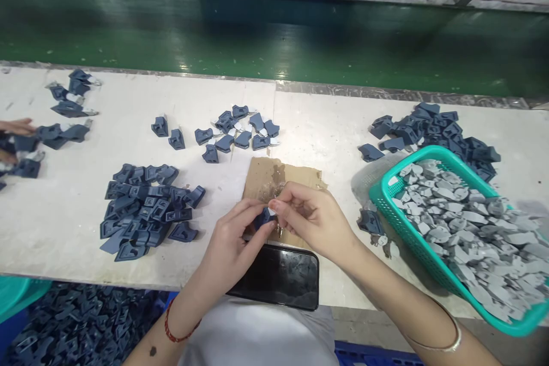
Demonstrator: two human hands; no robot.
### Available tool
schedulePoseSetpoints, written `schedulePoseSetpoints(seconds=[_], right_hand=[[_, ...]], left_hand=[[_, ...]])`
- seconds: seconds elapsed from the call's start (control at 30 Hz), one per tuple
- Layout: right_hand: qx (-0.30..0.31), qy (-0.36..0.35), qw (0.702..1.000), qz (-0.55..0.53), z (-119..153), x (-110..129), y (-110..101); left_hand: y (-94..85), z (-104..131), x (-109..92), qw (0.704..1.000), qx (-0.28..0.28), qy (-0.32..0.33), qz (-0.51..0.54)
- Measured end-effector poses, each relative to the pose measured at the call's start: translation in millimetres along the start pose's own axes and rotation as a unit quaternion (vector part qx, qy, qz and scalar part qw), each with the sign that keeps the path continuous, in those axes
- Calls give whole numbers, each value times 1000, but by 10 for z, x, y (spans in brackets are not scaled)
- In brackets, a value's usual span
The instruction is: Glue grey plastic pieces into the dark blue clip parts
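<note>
Over a piece of brown cardboard (261,174), my two hands meet at one small part. My left hand (238,234) is closed around a dark blue plastic part (265,217). The fingertips of my right hand (306,214) pinch a small white-grey piece (271,211) at the top of that blue part; the fingers hide much of both. A wet, glossy patch (274,187) lies on the cardboard behind the fingers. Just below my hands a black phone (283,277) rests face up on the table.
A teal basket (429,266) of grey-white pieces (463,223) stands at right, beside a blue-part pile (433,126). Another pile (141,206) lies left, joined parts (242,138) beyond. A co-worker's hand (17,127) is far left. A green conveyor belt (274,40) crosses behind.
</note>
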State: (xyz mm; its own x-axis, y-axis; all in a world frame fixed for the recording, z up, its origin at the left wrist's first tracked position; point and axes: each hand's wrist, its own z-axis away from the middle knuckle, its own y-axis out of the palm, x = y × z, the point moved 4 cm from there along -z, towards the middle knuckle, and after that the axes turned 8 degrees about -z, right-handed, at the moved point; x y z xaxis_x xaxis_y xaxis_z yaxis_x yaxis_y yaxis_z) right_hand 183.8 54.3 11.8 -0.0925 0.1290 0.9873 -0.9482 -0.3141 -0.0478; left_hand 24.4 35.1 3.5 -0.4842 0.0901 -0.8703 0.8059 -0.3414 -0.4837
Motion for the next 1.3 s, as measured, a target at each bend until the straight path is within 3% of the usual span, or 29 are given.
schedulePoseSetpoints(seconds=[0.1, 0.17, 0.3, 0.47, 0.7, 1.03, 1.2, 1.27, 1.3], right_hand=[[3, -9, 999, 32, 0, 29, -30], [24, -56, 993, 105, -1, 96, -40], [57, -184, 949, 250, 29, 230, -19], [31, -233, 910, 342, 51, 220, 25], [28, -210, 913, 349, 17, 210, 41], [-13, -247, 867, 433, 66, 259, 63], [22, -227, 903, 365, 151, 441, -46], [8, -204, 916, 345, 264, 537, -224], [-27, -186, 917, 351, 338, 571, -366]], left_hand=[[-51, 2, -75, 999, 18, 26, -28], [-88, 12, -121, 998, 34, 32, -49], [-111, 39, -162, 996, 71, 9, -55], [-73, 23, -163, 997, 81, -14, -8], [-25, -21, -172, 996, 70, -38, 48], [1, -1, -180, 987, 89, -59, 122], [-31, -13, -296, 988, 103, -35, 107], [-129, -31, -285, 994, 86, -23, 67], [-214, -45, -261, 997, 61, -14, 40]])
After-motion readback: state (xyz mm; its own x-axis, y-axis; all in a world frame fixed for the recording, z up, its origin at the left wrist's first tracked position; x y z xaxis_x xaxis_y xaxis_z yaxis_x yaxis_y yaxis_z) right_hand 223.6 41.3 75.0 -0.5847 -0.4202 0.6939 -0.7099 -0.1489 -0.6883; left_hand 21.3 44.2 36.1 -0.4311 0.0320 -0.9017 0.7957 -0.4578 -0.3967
